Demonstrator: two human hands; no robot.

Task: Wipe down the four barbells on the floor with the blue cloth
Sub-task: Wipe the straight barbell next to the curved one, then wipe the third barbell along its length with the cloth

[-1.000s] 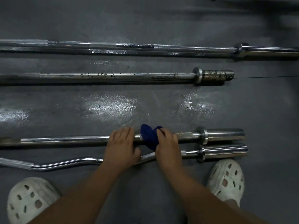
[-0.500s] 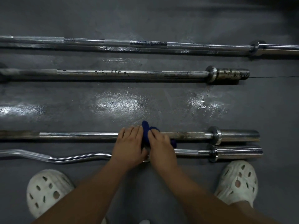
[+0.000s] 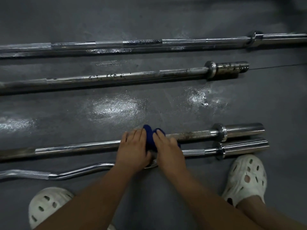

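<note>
Bare forearms, no sleeves; white perforated clogs (image 3: 247, 178) on both feet, oval holes.

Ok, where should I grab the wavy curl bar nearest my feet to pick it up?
I'd take the curl bar at its two knurled patches, left and right, for balance. It lies flat on the floor, so come from above on your near side; the straight barbell crowds its far side at the right end.
</note>
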